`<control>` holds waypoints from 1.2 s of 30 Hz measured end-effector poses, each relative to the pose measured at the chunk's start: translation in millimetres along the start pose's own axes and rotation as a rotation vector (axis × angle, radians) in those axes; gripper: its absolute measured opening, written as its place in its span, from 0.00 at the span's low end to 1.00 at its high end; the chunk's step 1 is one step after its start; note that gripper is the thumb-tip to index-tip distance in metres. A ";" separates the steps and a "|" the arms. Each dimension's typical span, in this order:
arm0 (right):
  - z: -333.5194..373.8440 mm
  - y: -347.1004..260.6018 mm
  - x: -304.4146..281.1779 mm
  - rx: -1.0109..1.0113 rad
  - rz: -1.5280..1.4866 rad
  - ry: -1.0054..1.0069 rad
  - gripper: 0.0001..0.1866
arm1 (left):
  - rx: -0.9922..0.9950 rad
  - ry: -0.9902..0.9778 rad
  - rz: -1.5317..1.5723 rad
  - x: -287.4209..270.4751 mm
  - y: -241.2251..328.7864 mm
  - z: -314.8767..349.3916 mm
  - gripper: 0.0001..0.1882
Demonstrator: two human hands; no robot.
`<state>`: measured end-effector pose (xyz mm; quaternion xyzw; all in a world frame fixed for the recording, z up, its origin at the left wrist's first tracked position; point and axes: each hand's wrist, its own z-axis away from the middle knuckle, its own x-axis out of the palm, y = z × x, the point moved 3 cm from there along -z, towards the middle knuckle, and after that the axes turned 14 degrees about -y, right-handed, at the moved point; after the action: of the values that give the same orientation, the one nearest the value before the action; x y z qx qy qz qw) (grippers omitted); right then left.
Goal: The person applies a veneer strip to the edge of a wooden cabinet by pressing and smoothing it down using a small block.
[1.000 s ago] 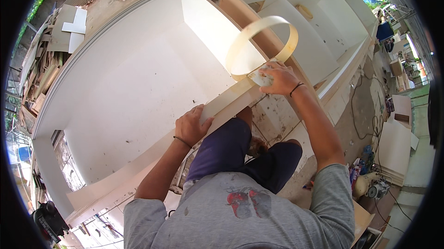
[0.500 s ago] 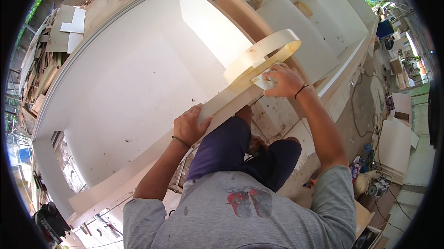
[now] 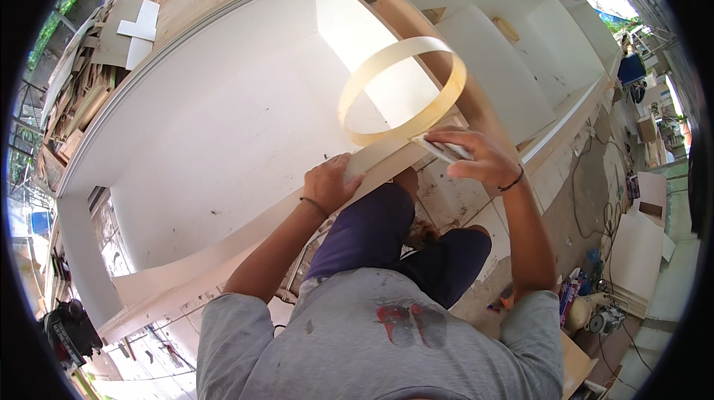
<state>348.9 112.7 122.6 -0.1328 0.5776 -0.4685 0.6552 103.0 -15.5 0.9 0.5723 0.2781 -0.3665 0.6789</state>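
Evidently, the left hand clasps the pale strip against the cabinet rail; the right hand grips a flat pad beside it. The strip lies along the rail, its far end looped above. Recommended: keep edges aligned, pressure even, and the loop untwisted.

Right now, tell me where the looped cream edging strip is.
In the head view, the looped cream edging strip curls up just right of upper centre, immediately above and left of the right hand.
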 end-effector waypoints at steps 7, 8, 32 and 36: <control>-14.3 45.3 40.6 -0.268 -1.309 0.080 0.37 | 0.019 0.055 0.014 7.7 5.3 -13.9 0.29; -14.9 45.9 41.0 -0.248 -1.365 0.115 0.37 | 0.018 0.048 0.013 9.2 4.9 -14.3 0.29; -56.7 1.7 93.1 0.287 0.445 0.165 0.38 | -0.038 -0.058 -0.020 -3.5 -9.2 8.2 0.29; -62.2 4.4 100.6 0.309 0.457 0.192 0.38 | -0.019 -0.024 0.006 -3.2 -10.3 12.7 0.30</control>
<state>285.4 60.7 37.3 0.1472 0.5735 -0.4016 0.6987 92.2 -28.2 0.0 0.5620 0.2717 -0.3688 0.6888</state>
